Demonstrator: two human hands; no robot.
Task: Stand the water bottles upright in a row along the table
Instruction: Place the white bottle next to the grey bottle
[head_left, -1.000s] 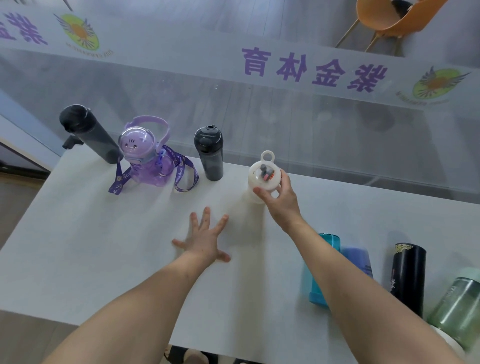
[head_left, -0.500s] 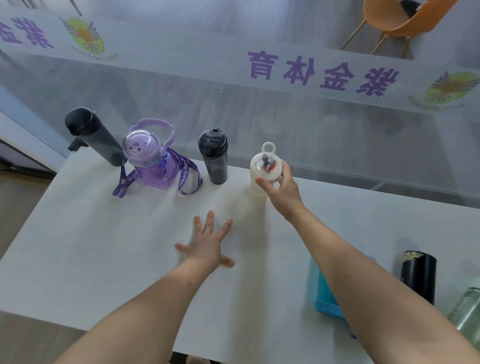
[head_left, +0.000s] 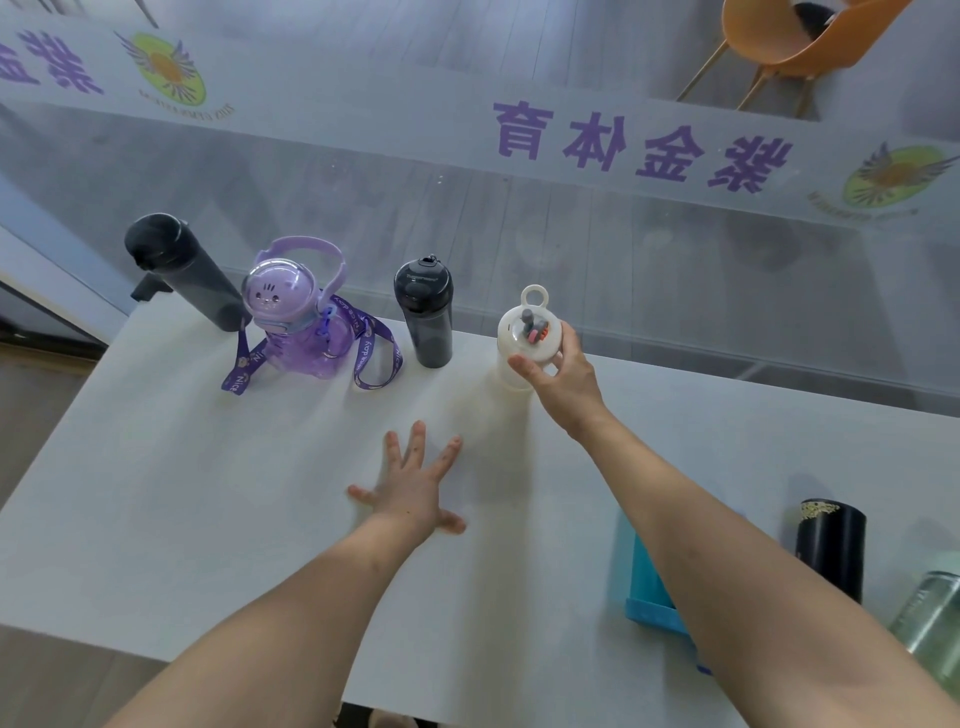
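Observation:
Along the far edge of the white table (head_left: 208, 519) three bottles stand upright: a tall dark grey bottle (head_left: 182, 270), a purple bottle with a cat-face lid and strap (head_left: 296, 317), and a short black bottle (head_left: 426, 312). To their right stands a white bottle with a loop lid (head_left: 527, 332); my right hand (head_left: 563, 379) grips it at the lid. My left hand (head_left: 415, 488) lies flat on the table, fingers spread, holding nothing. At the right, a teal bottle (head_left: 644, 587) is partly hidden by my right arm, beside a black bottle (head_left: 831, 545) and a green bottle (head_left: 930, 618).
A glass partition with purple lettering (head_left: 639, 145) runs right behind the table's far edge. An orange chair (head_left: 789, 36) stands beyond it. The table's left edge drops to the floor (head_left: 31, 405).
My right hand has carried the white bottle a little further toward the far edge, in line with the standing bottles. My left hand has stayed flat on the table.

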